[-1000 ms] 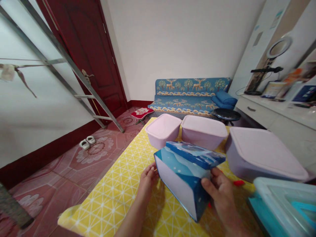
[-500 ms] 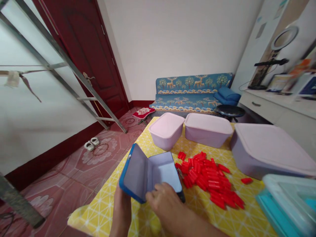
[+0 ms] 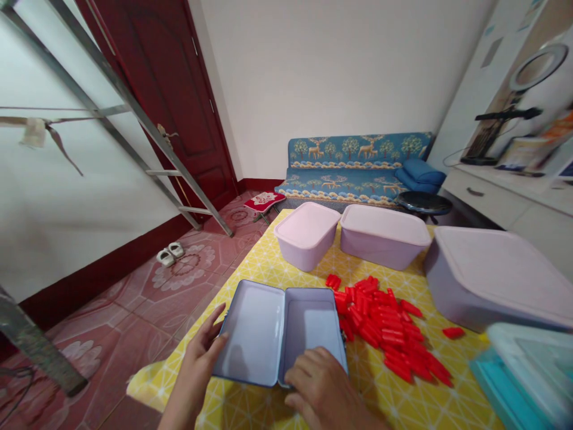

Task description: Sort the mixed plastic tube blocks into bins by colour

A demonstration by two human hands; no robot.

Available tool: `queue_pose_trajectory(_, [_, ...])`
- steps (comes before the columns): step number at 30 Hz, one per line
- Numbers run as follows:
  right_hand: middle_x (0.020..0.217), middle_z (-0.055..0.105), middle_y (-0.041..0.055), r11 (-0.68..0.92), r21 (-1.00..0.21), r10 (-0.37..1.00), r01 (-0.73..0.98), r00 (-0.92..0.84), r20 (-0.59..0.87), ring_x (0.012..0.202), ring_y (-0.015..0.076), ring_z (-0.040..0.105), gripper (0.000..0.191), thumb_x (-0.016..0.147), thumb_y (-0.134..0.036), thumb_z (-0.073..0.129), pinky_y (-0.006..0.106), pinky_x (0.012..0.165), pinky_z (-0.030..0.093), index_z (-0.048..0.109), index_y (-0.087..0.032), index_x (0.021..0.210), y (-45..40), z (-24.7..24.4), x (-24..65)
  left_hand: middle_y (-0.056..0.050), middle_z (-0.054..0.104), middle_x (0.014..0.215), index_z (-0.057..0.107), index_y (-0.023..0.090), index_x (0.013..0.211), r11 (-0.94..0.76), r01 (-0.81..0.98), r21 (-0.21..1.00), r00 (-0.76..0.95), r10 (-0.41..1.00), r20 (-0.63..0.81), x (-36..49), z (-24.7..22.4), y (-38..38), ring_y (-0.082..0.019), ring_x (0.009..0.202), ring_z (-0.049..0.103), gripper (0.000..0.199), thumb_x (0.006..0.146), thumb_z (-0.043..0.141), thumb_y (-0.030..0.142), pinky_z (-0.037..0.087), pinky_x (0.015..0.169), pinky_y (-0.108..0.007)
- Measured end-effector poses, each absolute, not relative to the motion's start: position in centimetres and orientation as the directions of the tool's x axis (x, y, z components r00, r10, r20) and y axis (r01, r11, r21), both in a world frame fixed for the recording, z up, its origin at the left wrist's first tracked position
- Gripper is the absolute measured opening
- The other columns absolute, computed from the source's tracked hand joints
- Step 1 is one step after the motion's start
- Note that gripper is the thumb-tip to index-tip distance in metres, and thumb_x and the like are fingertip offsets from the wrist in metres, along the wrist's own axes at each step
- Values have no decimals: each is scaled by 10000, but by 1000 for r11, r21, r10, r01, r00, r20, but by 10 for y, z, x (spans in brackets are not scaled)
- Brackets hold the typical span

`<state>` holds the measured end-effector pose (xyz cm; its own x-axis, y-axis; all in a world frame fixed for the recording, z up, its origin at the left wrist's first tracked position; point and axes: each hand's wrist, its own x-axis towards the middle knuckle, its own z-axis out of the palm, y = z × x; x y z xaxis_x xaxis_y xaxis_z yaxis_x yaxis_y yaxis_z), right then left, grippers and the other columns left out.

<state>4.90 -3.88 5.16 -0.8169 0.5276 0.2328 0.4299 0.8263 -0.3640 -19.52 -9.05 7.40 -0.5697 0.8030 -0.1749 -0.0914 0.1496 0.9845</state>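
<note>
A blue hinged box (image 3: 308, 319) lies unfolded on the table, its lid (image 3: 253, 331) laid back flat to the left. Its pale inside holds nothing that I can see. My left hand (image 3: 199, 355) is at the lid's left edge, fingers apart and thumb close to or touching the rim. Over the front wall of the box, my right hand (image 3: 320, 382) has its fingers bent inside and its thumb outside, gripping the rim. A heap of small red plastic pieces (image 3: 385, 322) lies just right of the box.
Lidded pink-purple bins (image 3: 308, 236) stand along the back and right of the yellow tablecloth (image 3: 250, 412). A turquoise container (image 3: 514, 370) is at the right front. Beyond are a blue sofa (image 3: 349, 176), a black stool (image 3: 424, 203) and a ladder (image 3: 134, 113) on the left.
The lid has swung from tilted up to flat on the left. My left hand has moved left and loosened from it. My right hand has shifted right along the box's front.
</note>
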Motion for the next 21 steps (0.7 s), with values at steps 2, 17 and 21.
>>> queue_pose_trajectory(2, [983, 660, 24, 801, -422, 586, 424, -697, 413, 931, 200, 582, 87, 860, -225, 594, 367, 843, 425, 625, -237, 940, -35, 53, 67, -116, 703, 1122, 507, 170, 1336, 177, 13, 984, -569, 810, -138, -206, 63, -92, -265, 922, 688, 770, 643, 737, 416, 556, 703, -301])
queue_pose_trajectory(17, [1205, 635, 163, -86, -933, 967, 350, -197, -163, 1045, 283, 642, 773, 755, -595, 605, 433, 920, 495, 449, -160, 1375, -14, 31, 123, -140, 592, 1276, 676, 211, 1121, 173, 760, 627, -446, 840, 309, -196, 31, -88, -320, 1192, 554, 476, 810, 534, 543, 431, 1025, -503])
queue_pose_trajectory(21, [1237, 630, 145, -50, -946, 952, 321, -270, -142, 1140, 289, 599, 738, 752, -543, 638, 438, 959, 477, 469, -178, 1371, -15, 27, 121, -108, 586, 1283, 691, 250, 1073, 31, 810, 586, -379, 790, 482, -169, 44, -96, -305, 1227, 521, 302, 843, 565, 400, 416, 1043, -496])
